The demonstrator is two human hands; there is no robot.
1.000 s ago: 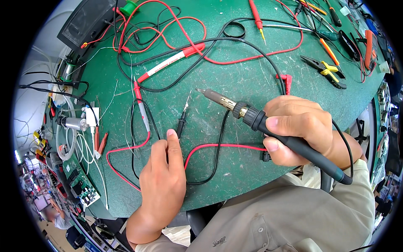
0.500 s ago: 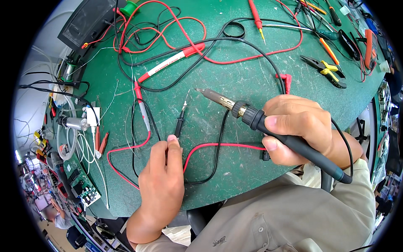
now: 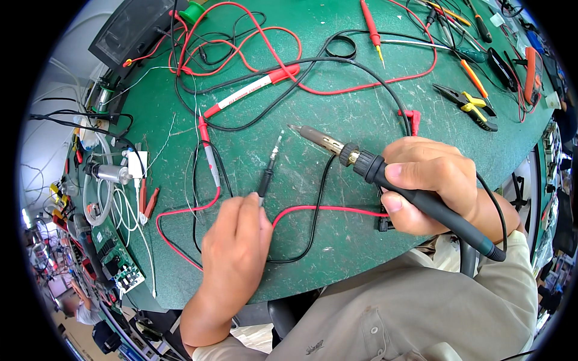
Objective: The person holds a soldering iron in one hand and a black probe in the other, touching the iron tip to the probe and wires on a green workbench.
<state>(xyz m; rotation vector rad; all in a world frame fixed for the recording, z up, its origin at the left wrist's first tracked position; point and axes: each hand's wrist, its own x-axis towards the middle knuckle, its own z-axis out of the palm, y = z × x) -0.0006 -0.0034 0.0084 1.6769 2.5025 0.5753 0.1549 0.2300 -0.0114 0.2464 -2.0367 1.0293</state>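
My left hand (image 3: 236, 243) is closed around the rear of a slim black test probe (image 3: 267, 178), whose bare metal end points up and slightly right. My right hand (image 3: 435, 168) grips the dark handle of a soldering iron (image 3: 447, 221). The iron's metal tip slants up and left, just right of the probe's end, with a small gap appearing between them. A red-and-grey test probe (image 3: 210, 157) lies left of the black one. Behind my left hand runs a red lead (image 3: 325, 208). Fingers hide the rear of the black probe.
On the green tabletop (image 3: 337, 259) lie a white-and-red marker (image 3: 244, 96), tangled red and black leads, another red probe (image 3: 371, 30) and yellow-black pliers (image 3: 469, 106). Screwdrivers and an orange meter (image 3: 532, 75) sit far right. A circuit board (image 3: 120, 265) is at the left edge.
My left hand has rolled over, its thumb now lower on the right, and the black probe's end has shifted right toward the iron's tip. The iron stays nearly still; the whole view has shifted slightly.
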